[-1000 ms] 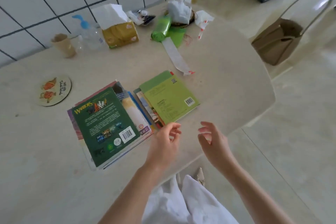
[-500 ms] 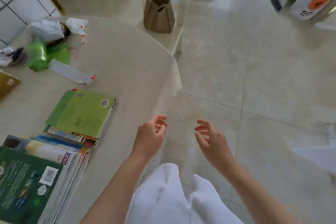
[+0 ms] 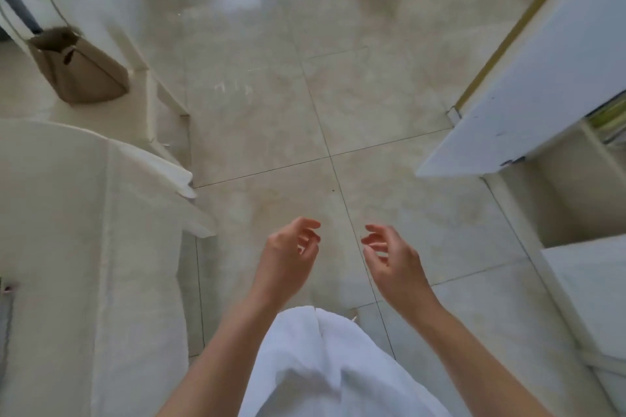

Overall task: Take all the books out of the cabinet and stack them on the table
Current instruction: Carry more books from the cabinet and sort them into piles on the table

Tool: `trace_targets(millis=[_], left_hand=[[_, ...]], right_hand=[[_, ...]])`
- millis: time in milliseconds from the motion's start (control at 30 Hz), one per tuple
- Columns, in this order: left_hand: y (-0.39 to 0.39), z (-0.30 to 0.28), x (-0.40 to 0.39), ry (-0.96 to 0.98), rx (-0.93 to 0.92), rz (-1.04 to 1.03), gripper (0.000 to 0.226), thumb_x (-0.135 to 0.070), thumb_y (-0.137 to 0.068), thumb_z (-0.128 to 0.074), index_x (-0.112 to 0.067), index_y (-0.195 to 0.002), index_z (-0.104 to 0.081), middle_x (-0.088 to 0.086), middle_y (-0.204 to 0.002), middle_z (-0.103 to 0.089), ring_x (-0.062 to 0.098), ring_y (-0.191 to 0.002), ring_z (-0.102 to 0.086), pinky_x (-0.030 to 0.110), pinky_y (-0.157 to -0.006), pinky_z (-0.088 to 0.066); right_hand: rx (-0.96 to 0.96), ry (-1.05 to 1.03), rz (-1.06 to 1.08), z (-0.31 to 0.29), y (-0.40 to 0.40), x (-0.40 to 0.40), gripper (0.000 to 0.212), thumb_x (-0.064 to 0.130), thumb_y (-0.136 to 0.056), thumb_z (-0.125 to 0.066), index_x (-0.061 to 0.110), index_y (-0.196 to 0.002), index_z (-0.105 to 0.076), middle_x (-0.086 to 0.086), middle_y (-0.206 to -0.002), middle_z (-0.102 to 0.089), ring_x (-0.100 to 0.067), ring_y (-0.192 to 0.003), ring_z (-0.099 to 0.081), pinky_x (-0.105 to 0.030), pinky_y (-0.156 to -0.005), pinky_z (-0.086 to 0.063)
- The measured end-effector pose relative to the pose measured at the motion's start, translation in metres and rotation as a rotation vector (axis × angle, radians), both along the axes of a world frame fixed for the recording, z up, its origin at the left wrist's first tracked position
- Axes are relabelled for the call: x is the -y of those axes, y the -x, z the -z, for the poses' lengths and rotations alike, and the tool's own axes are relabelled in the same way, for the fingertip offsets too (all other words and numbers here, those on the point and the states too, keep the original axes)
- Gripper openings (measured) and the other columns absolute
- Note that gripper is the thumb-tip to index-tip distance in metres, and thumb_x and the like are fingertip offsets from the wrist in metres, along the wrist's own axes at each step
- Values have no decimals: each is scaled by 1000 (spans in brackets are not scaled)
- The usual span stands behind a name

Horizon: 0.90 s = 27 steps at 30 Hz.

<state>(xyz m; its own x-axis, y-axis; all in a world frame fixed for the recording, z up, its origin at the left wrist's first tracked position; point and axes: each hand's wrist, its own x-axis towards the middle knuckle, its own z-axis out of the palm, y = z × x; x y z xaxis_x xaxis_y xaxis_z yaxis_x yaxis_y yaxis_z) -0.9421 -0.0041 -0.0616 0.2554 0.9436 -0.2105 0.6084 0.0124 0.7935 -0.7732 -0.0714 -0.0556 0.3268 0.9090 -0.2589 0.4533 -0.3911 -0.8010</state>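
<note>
While both hands (image 3: 342, 254) hang loosely curled (empty) | books (image 3: 609, 118) well right, shelved

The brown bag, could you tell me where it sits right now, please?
In the head view the brown bag stands on the floor at the upper left, beyond the table, far from the open cabinet door on the right.

Bare forearms and hands (image 3: 342, 256); loose white garment (image 3: 325, 366) below.

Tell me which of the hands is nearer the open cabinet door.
Right. The right hand hangs below and left of the cabinet door; the left hand is farther left, toward the table.
</note>
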Motion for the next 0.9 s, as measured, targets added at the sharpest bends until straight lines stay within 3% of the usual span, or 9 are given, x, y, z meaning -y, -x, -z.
trace_targets(millis=[233,467,600,767,900], left_hand=[[-143,3,22,37,31,253,27,-1,-86,-58,-20,-102,-67,-12,-82,-68,2,-77,-64,15,-72,-51],[-241,12,30,91,31,465,28,3,-85,-57,-19,-99,-67,-13,-77,-67,12,-77,-65,22,-75,-52],[-291,19,17,90,1,572,30,1,-86,-58,-26,-97,-65,-14,-76,-67,4,-74,-64,10,-68,-48],[-366,25,-16,64,-31,694,29,-2,-85,-56,-22,-103,-65,-10,-80,-69,7,-79,-65,12,-71,-47],[-442,22,-46,90,-70,803,28,-8,-88,-54,-26,-108,-61,-11,-86,-66,-1,-76,-60,14,-62,-45]], right_hand=[[-47,25,281,1,-112,65,28,13,-93,-53,17,-121,-54,3,-104,-63,-2,-94,-58,-18,-82,-46],[-61,38,553,-1,-192,104,30,11,-92,-52,18,-121,-53,4,-106,-62,-1,-97,-56,-26,-89,-49],[-52,49,689,4,-234,114,29,12,-92,-53,18,-120,-53,4,-105,-63,-7,-98,-58,-31,-89,-52],[-1,23,822,3,-297,106,29,11,-91,-54,18,-119,-55,3,-104,-63,-10,-98,-58,-33,-91,-51],[64,12,886,-5,-362,88,28,11,-91,-55,17,-118,-55,4,-102,-62,-12,-97,-59,-33,-90,-50]])
